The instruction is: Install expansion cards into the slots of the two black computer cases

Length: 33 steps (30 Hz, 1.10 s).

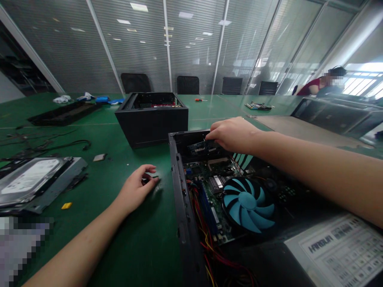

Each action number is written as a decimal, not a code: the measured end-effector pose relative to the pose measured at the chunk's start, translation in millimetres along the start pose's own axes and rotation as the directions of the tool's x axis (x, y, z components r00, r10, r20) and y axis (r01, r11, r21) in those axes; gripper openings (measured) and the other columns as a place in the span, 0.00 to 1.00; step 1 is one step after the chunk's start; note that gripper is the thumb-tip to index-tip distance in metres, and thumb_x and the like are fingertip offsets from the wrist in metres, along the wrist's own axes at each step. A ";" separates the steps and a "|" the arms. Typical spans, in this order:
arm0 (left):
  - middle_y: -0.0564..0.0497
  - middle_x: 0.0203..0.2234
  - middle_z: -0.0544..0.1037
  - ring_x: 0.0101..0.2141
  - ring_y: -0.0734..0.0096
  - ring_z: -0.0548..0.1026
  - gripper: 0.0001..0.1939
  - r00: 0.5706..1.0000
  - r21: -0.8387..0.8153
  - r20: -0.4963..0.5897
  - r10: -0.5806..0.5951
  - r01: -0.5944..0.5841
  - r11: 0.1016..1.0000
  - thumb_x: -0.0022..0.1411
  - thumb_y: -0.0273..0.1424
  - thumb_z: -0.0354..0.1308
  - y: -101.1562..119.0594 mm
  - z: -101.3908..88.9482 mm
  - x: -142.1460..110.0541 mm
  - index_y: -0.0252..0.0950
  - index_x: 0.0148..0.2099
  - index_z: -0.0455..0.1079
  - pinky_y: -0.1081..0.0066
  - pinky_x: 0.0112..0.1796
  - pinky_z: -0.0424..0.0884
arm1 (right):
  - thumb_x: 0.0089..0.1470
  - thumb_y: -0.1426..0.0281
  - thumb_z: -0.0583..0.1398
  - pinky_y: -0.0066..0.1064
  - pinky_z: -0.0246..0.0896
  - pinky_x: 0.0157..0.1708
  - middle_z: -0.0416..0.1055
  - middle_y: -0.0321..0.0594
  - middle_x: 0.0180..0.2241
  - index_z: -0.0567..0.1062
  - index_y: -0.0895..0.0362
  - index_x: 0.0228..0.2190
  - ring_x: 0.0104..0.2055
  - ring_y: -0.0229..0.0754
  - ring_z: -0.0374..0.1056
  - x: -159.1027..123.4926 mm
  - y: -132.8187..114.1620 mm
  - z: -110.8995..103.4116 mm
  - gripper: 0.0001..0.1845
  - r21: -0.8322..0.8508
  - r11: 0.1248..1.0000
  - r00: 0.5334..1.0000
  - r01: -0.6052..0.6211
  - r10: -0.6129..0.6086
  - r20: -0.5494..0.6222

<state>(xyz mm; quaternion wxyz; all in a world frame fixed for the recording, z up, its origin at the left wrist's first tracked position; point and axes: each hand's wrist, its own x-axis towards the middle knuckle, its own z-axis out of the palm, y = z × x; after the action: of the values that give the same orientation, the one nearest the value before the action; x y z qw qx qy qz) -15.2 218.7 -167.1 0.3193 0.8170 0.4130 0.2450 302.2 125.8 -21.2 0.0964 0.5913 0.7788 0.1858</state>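
Observation:
An open black computer case (183, 207) lies on the green table in front of me, showing a motherboard (209, 179), a blue cooler fan (248, 204) and red and yellow wires (206, 235). My right hand (231, 133) reaches over the case's far end, fingers curled down on a small blue card (200, 147) inside. To the left of the case my left hand (138, 188) rests on the table, its fingers pinched on a small dark part (149, 179) that I cannot make out.
A hard drive in a metal bracket (36, 183) lies at the left, with black cables (44, 145) behind it. A second black case (151, 117) stands further back. A power supply label (338, 243) shows bottom right. Another person (324, 81) sits far right.

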 end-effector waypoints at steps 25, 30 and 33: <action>0.45 0.45 0.74 0.41 0.59 0.74 0.25 1.000 -0.026 -0.004 -0.021 0.021 0.999 0.58 0.47 0.56 3.2 -1.7 -3.2 0.38 0.53 0.64 0.60 0.41 0.71 | 0.51 0.77 0.56 0.32 0.60 0.31 0.75 0.45 0.41 0.78 0.54 0.40 0.37 0.46 0.71 15.8 -8.1 23.1 0.17 -0.029 0.998 0.985 0.062 -0.056 0.163; 0.45 0.47 0.73 0.41 0.60 0.73 0.25 1.000 -0.026 -0.003 -0.001 0.000 1.000 0.58 0.47 0.56 1.0 -0.7 -1.6 0.39 0.53 0.64 0.60 0.42 0.71 | 0.51 0.77 0.57 0.34 0.61 0.32 0.74 0.47 0.41 0.77 0.55 0.41 0.38 0.48 0.72 16.7 -9.4 25.0 0.16 -0.024 0.997 0.984 0.071 -0.066 0.163; 0.45 0.46 0.73 0.42 0.59 0.73 0.25 1.000 -0.030 0.002 0.003 -0.003 1.000 0.58 0.47 0.56 1.4 -0.3 -1.0 0.38 0.53 0.64 0.60 0.41 0.72 | 0.52 0.76 0.57 0.35 0.62 0.34 0.74 0.50 0.41 0.76 0.57 0.43 0.38 0.47 0.72 17.4 -10.1 26.4 0.16 -0.020 0.998 0.981 0.066 -0.061 0.183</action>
<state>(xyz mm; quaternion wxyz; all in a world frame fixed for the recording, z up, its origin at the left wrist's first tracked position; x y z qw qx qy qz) -15.2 217.3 -166.0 0.3316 0.8128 0.4078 0.2509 298.1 144.8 -48.2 0.1807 0.5794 0.7827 0.1379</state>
